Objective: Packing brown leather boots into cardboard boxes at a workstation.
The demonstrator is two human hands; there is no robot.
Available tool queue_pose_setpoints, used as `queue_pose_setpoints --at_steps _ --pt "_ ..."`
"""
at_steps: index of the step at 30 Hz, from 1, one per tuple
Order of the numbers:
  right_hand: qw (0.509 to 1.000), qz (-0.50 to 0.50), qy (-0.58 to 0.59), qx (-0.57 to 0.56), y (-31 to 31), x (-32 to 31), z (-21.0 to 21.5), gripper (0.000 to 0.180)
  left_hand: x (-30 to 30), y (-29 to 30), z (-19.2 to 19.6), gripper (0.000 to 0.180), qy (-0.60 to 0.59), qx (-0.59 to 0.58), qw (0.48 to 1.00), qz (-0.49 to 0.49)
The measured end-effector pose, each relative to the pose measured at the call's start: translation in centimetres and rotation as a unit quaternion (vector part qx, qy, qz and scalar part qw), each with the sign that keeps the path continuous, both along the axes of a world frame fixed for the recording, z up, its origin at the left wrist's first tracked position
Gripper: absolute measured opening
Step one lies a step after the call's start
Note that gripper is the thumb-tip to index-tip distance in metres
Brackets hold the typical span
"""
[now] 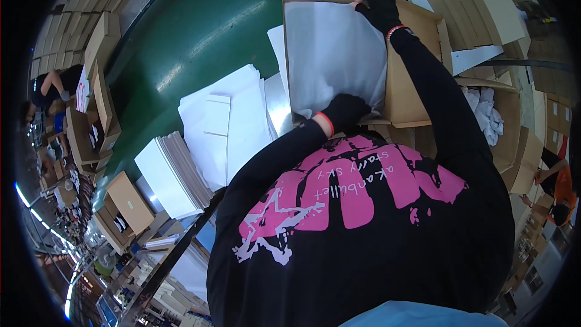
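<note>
A cardboard box [417,94] lies open in front of me, its lid part folded out to the right. White tissue paper [336,54] spreads over its left part, hiding what lies beneath. My right hand [378,9], in a black glove with bare fingertips, pinches the paper at its far right corner by the box rim. At the paper's near right corner is my left hand [346,112], also black-gloved. Its fingers are bent together on the paper there, and the dark glove hides their detail.
Left of the box lie white paper sheets [206,103] with a small folded piece on top, then a thick paper stack [172,175]. The green table [230,18] runs beyond. Closed cartons [469,0] stand far right; an open carton holds crumpled white paper [484,115]. Other people work at both sides.
</note>
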State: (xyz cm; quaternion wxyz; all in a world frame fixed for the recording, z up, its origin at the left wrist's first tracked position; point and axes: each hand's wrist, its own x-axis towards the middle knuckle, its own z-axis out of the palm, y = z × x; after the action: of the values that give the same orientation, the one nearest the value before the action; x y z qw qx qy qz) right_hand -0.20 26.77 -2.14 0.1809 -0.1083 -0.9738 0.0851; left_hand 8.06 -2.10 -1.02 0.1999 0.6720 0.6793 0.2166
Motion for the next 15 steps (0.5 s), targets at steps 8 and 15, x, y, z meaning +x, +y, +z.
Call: queue_pose_setpoints --at_steps 8,15 --pt "0.968 -0.046 0.246 0.018 1.2 8.2 7.2 0.042 -5.7 -9.4 5.7 0.077 0.123 0.003 0.938 0.323" --pt "0.894 -0.342 -0.26 -0.128 14.4 25.0 -4.7 0.079 -5.4 -10.9 4.2 0.126 -0.192 0.08 0.905 0.37"
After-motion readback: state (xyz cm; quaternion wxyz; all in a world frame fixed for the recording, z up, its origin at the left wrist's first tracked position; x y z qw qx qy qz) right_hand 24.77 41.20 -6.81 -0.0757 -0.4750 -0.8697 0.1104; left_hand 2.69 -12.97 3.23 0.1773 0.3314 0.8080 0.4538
